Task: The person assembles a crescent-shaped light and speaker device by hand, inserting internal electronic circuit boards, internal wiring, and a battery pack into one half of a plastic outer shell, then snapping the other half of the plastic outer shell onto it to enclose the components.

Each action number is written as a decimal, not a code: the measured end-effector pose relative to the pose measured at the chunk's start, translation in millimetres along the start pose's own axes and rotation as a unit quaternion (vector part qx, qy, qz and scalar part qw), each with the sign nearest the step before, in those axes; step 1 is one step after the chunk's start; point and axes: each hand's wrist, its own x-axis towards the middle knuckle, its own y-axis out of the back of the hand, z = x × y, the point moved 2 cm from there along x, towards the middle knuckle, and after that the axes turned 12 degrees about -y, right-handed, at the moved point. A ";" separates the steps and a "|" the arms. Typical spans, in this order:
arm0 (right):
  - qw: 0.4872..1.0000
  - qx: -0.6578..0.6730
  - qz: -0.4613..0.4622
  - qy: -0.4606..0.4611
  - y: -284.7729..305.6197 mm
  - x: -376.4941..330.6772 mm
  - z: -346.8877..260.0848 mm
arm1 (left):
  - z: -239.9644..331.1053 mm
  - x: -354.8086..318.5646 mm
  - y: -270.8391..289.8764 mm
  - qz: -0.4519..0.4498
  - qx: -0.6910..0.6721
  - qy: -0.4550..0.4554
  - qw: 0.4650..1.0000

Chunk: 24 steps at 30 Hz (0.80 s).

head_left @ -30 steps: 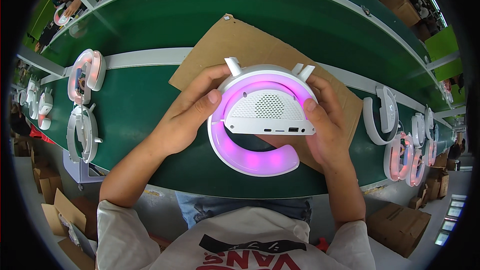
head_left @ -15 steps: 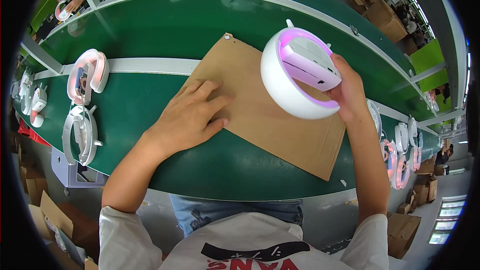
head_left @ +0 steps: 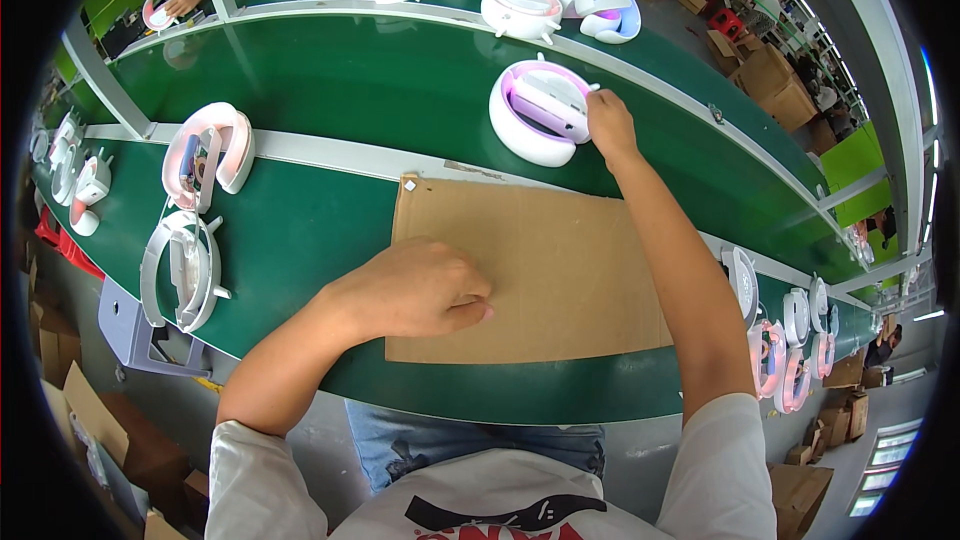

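Stretched out over the far green surface, my right hand (head_left: 613, 128) grips the right side of a white ring-shaped device (head_left: 535, 147). A purple tint shows inside its opening, around a white inner block. My left hand (head_left: 418, 290) is closed into a loose fist above a flat brown cardboard sheet (head_left: 560, 270), with thumb and index finger together. Nothing shows between them, though the palm side is hidden. The sheet lies on the near green table (head_left: 300, 270).
Two opened white rings with exposed insides (head_left: 188, 270) stand left of the cardboard. Several similar rings (head_left: 767, 355) sit to the right, and more (head_left: 522, 10) line the far shelf. A metal rail (head_left: 340, 159) divides near and far surfaces. Another person's hand (head_left: 185, 2) works at far left.
My right hand has carried the ring device away from me, from above the cardboard to the far surface. The cardboard has turned nearly square to me. My left hand has curled from spread fingers.
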 end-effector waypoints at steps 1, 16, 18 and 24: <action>1.000 -0.013 0.004 0.006 -0.5 4.0 4.3 | 0.7 1.5 0.7 -0.001 0.005 -0.002 1.000; 0.989 0.080 0.085 0.093 256.1 -216.8 115.1 | 5.1 11.3 0.3 -0.045 0.025 0.026 0.998; 0.984 0.064 0.161 0.033 294.4 -241.0 151.4 | 11.4 9.9 9.3 -0.047 0.018 0.032 0.998; 0.958 0.069 0.267 -0.079 342.2 -314.2 250.4 | 24.2 32.0 -3.7 -0.028 -0.026 0.071 0.997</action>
